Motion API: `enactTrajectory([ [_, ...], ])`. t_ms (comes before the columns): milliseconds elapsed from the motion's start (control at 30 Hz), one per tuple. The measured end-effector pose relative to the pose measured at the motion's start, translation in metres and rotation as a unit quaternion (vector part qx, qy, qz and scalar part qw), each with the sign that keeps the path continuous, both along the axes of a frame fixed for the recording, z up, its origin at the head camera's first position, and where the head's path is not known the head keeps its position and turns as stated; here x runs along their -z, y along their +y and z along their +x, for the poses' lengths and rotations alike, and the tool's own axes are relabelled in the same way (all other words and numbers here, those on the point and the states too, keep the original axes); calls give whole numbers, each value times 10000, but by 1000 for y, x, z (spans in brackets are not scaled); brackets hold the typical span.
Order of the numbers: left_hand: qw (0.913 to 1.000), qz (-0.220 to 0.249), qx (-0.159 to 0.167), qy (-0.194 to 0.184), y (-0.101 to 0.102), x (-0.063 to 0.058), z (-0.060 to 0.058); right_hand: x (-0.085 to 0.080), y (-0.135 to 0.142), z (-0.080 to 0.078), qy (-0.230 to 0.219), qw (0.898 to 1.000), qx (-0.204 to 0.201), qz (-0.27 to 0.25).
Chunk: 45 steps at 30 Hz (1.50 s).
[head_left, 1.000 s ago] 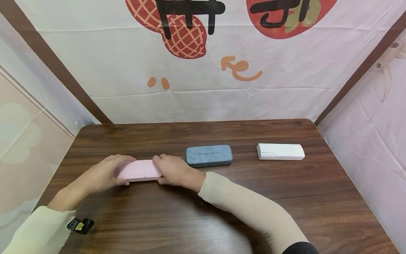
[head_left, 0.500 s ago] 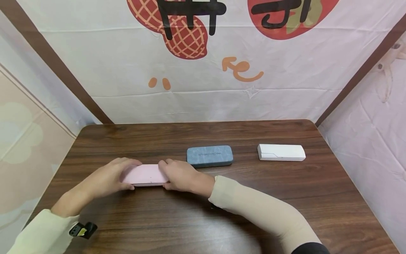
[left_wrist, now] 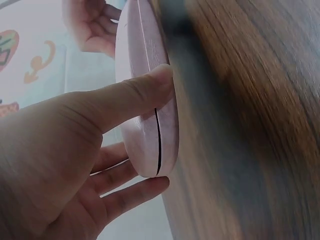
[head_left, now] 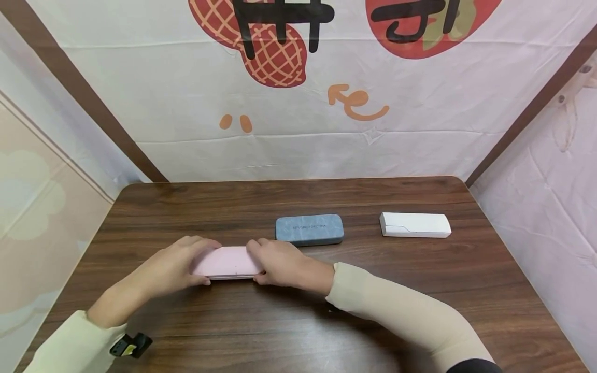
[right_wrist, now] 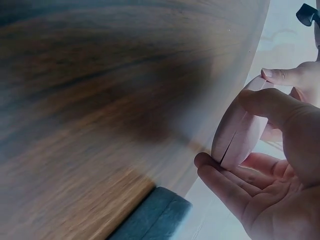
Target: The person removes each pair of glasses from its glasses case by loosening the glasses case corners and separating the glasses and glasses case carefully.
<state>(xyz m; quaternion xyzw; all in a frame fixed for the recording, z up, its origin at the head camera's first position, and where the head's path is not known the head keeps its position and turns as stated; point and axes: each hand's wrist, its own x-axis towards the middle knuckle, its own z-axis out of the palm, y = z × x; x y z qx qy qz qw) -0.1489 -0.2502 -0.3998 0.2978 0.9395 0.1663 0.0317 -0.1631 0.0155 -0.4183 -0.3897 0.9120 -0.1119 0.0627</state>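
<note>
A pink glasses case lies lengthwise between my two hands on the left half of the table. My left hand grips its left end, thumb on the near side and fingers round the far side. The right hand holds the other end in the same way. Up close in the left wrist view, the case has a thin dark seam running along its edge, the lid down. From the right wrist, the thumb presses one side of the case while the fingertips curl under its end.
Just behind the right hand sits a blue glasses case with lettering on its lid. A white oblong case stands farther right on the wooden table. A printed cloth hangs behind the table's back edge.
Both hands have moved right and toward the front of the table, carrying the pink glasses case along between them. The blue and white cases have stayed in place.
</note>
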Motion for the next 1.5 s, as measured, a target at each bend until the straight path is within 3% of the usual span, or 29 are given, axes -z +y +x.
enactTrajectory([
  [533, 9989, 38, 350, 308, 33, 2, 6, 0, 37, 9, 30, 9997, -78, -210],
  [1167, 9990, -60, 346, 279, 74, 12, 8, 0, 77, 16, -415, 9986, 120, -307],
  [1500, 9980, -6, 478, 419, 98, 19, 14, 3, 103, 25, -338, 9984, 137, -425],
])
